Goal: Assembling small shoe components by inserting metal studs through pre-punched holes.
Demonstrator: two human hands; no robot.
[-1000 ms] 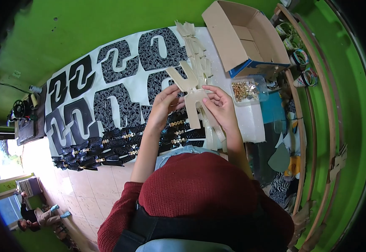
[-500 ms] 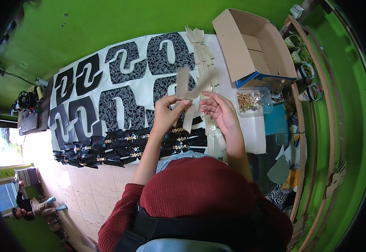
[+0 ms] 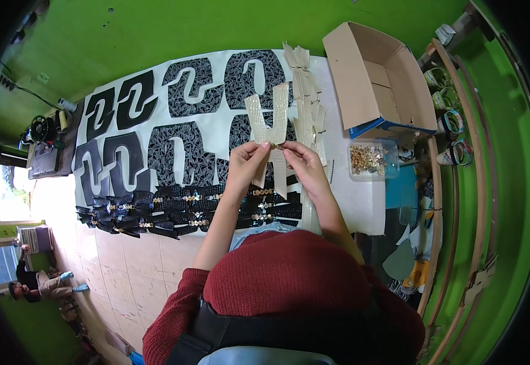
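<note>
Held up over the table is a beige strap piece with a crocodile-like texture, two tails pointing up and two hanging down. My left hand pinches its narrow middle between thumb and fingers. From the other side my right hand closes on the same middle, its fingertips nearly meeting the left ones. A small gold-coloured bit shows between the fingertips, mostly hidden. Right behind the hands lies a row of similar beige straps. To the left, near the table's front edge, several black straps with gold buckle-like ornaments lie in overlapping rows.
Black and grey patterned cut-outs cover the white tabletop. A clear tub of small gold fittings sits at the right, below an open cardboard box. A wooden rack stands along the right wall. Another person is far left.
My right hand, open and apart before, has come in and pinched the middle of the strap piece. The piece is steadier and turned flatter toward me. The whole view has shifted slightly.
</note>
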